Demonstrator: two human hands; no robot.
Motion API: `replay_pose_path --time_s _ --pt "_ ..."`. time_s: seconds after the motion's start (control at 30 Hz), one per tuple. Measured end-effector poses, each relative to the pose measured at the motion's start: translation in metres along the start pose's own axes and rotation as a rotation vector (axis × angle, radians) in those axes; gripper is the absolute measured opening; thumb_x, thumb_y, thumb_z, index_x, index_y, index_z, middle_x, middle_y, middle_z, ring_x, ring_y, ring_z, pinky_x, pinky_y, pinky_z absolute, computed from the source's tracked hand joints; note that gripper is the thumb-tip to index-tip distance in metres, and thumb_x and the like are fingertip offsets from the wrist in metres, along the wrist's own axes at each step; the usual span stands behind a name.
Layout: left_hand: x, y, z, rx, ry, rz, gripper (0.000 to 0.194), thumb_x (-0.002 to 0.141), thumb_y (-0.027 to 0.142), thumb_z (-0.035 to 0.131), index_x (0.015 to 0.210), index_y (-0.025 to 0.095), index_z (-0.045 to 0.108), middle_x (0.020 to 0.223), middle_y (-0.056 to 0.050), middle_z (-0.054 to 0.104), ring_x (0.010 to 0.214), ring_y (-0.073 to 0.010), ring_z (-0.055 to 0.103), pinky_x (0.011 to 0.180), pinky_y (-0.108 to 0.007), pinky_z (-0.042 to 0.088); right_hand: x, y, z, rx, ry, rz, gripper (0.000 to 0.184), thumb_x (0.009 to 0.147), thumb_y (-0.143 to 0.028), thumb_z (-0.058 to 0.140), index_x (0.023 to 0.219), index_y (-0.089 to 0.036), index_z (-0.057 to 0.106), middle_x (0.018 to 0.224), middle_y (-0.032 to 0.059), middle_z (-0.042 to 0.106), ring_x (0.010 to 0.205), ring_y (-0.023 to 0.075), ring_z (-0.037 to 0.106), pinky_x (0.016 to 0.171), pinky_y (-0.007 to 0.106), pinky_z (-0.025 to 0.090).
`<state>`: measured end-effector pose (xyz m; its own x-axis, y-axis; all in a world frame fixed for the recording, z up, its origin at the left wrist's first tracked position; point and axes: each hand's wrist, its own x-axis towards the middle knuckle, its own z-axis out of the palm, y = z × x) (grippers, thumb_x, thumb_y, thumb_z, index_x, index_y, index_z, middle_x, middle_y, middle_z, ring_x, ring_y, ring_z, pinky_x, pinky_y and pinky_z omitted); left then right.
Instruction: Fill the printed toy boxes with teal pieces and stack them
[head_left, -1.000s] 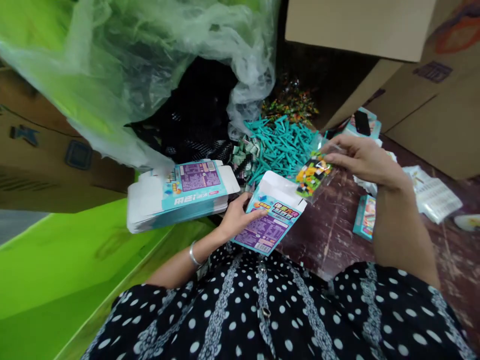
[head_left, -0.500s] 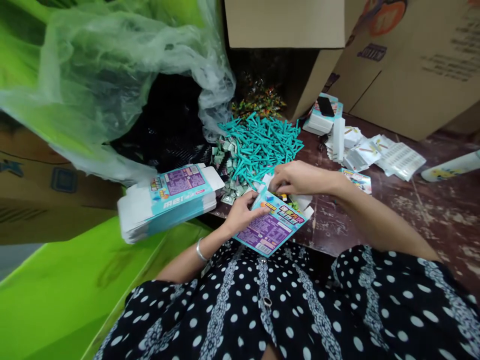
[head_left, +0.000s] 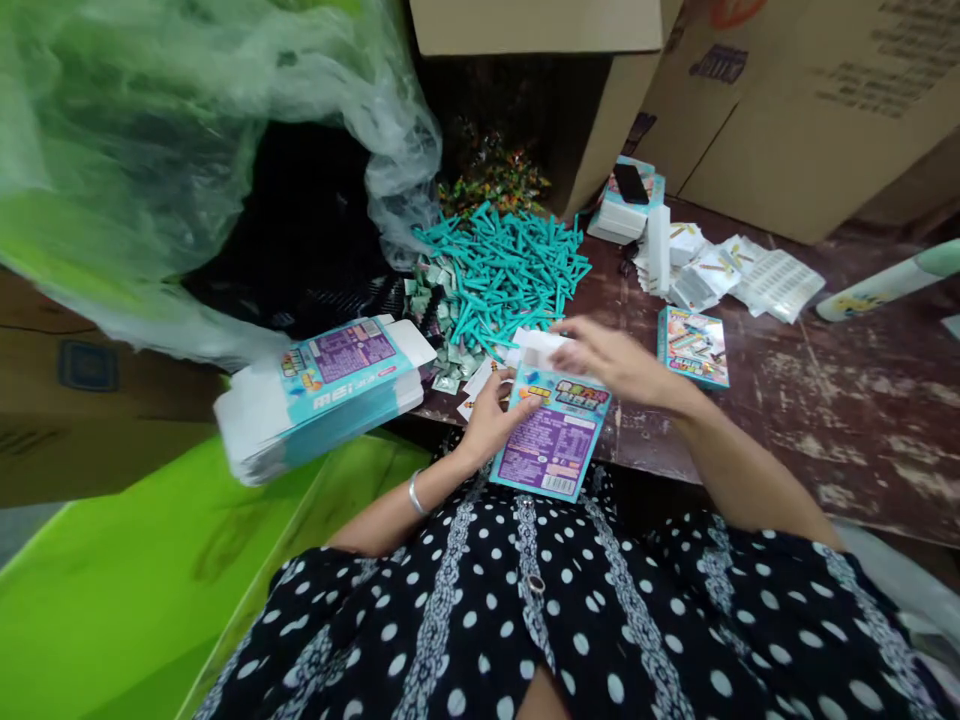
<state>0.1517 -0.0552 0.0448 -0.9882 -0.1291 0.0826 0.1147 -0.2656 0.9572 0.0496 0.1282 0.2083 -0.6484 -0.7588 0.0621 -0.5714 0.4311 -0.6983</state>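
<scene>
My left hand [head_left: 491, 418] grips the left edge of a small teal and purple printed box [head_left: 551, 435] held over the near table edge, its white top flap up. My right hand [head_left: 609, 360] hovers at the box's open top, fingers stretched out and blurred, nothing visible in them. Just beyond lies a heap of teal plastic sticks [head_left: 502, 275] with small folded green pieces [head_left: 442, 345] beside it.
A stack of flattened teal boxes [head_left: 322, 390] rests at the left. A filled box [head_left: 692, 345], white packets [head_left: 739, 275] and another box with a phone [head_left: 628, 195] lie on the worn table [head_left: 862, 420]. Cardboard cartons [head_left: 787, 110] stand behind; a clear bag [head_left: 187, 140] and green bin [head_left: 150, 580] sit left.
The bag of coloured pieces my right hand held a second ago has gone into the box. The right hand has since opened above the box top, and the view has shifted.
</scene>
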Motion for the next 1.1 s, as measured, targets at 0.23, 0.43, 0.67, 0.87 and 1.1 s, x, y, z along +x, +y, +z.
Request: replay_pose_path --time_s 0.23,0.43,0.67,0.87,1.1 --pt "-0.016 -0.017 -0.005 -0.021 -0.068 0.033 0.101 0.094 0.056 0.081 0.175 0.028 0.029 0.169 -0.017 0.056 0.141 -0.0325 0.068 0.112 -0.043 0.060 -0.080 0.055 0.052 0.095 0.502 0.113 0.051 0.100 -0.061 0.071 0.138 -0.027 0.075 0.143 0.0120 0.076 0.134 0.0323 0.073 0.115 0.055 0.060" --pt "-0.014 -0.035 0.000 0.068 -0.137 0.010 0.078 0.096 0.057 0.075 0.164 0.026 0.050 0.169 -0.014 0.056 0.145 -0.0329 0.064 0.118 -0.045 0.056 -0.103 0.071 0.149 0.355 0.830 0.255 0.080 0.105 -0.058 0.064 0.176 -0.032 0.036 0.166 0.0141 0.059 0.146 0.0329 0.065 0.115 0.052 0.061" --pt "-0.009 -0.036 0.004 0.094 -0.156 -0.042 0.063 0.094 0.058 0.074 0.146 0.026 0.058 0.133 -0.009 0.074 0.116 -0.0267 0.073 0.100 -0.038 0.060 -0.106 0.079 0.137 0.384 0.806 0.308 0.044 0.097 -0.062 0.069 0.128 -0.031 0.073 0.124 0.0084 0.079 0.108 0.0320 0.075 0.089 0.045 0.066" --pt "0.007 -0.034 0.004 0.277 -0.012 0.107 0.044 0.096 0.066 0.067 0.095 0.022 0.065 0.109 -0.008 0.070 0.108 -0.0253 0.067 0.097 -0.037 0.055 -0.097 0.087 0.130 0.363 0.811 0.278 0.039 0.096 -0.064 0.066 0.091 -0.025 0.067 0.111 0.0081 0.078 0.103 0.0296 0.071 0.093 0.042 0.059" --pt "0.014 -0.016 0.008 0.140 0.006 0.132 0.049 0.084 0.062 0.081 0.097 0.025 0.052 0.092 -0.001 0.066 0.085 -0.0193 0.068 0.083 -0.032 0.054 -0.090 0.083 0.130 0.496 0.941 0.189 0.044 0.083 -0.061 0.083 0.097 -0.028 0.057 0.093 0.0041 0.072 0.090 0.0250 0.068 0.088 0.040 0.058"
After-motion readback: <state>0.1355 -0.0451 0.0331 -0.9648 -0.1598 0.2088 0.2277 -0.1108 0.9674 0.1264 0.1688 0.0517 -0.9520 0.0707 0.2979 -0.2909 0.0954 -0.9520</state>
